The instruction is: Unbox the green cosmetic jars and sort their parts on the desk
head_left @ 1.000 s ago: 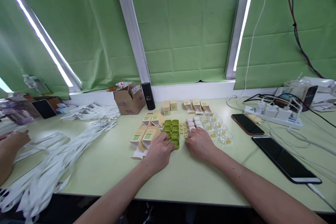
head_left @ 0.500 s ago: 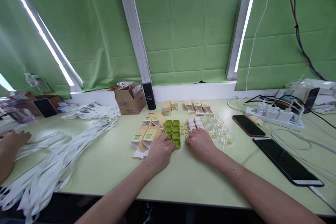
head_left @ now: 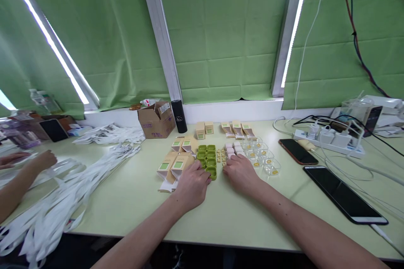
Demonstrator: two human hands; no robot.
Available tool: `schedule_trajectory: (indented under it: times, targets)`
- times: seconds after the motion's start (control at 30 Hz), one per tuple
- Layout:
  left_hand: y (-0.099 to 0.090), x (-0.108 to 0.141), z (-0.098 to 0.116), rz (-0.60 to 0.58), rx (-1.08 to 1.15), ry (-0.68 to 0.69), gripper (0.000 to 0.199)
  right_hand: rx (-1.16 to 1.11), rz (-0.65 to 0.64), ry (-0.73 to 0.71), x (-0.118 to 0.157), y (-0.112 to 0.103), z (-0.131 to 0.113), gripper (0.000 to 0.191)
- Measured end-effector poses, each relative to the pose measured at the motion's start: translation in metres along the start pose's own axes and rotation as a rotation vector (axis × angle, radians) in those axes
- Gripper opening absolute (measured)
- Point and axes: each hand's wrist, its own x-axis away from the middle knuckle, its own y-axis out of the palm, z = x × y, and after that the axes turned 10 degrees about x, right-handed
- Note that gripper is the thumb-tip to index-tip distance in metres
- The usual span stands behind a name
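Note:
My left hand [head_left: 193,183] rests with bent fingers at the near left corner of the green square trays [head_left: 211,162], touching them. Beside the pink-white blocks [head_left: 230,150], my right hand [head_left: 241,173] lies with curled fingers over their near end; what is under its fingertips is hidden. Small yellowish pieces [head_left: 219,155] stand in rows between the trays and the blocks. Clear plastic cups [head_left: 268,161] with yellow dots sit to the right. Open kraft boxes [head_left: 181,162] with green labels lie left of the trays, and more boxes [head_left: 237,129] stand behind.
A cardboard box [head_left: 157,122] and black cylinder [head_left: 179,116] stand at the back. White straps [head_left: 82,183] cover the left, near another person's hand [head_left: 46,160]. Two phones [head_left: 344,193], a power strip [head_left: 331,142] and cables lie right.
The other person's hand at the left has moved right and up over the straps, and a second hand shows behind it. My own hands have hardly moved.

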Motion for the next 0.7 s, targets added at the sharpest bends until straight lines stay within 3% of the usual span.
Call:
schedule_trajectory:
  times: [0.33, 0.53, 0.7]
  targets:
    - [-0.023, -0.011, -0.001, 0.217, 0.055, 0.009, 0.019, -0.088, 0.125, 0.023, 0.005, -0.010, -0.006, 0.020]
    - [-0.038, -0.048, -0.035, 0.276, -0.018, -0.106, 0.020, -0.128, 0.182, 0.045, 0.007, -0.013, -0.007, 0.022]
    - [-0.023, -0.099, -0.075, 0.174, -0.144, -0.257, 0.034, -0.116, 0.228, 0.031, 0.007, -0.013, -0.007, 0.023]
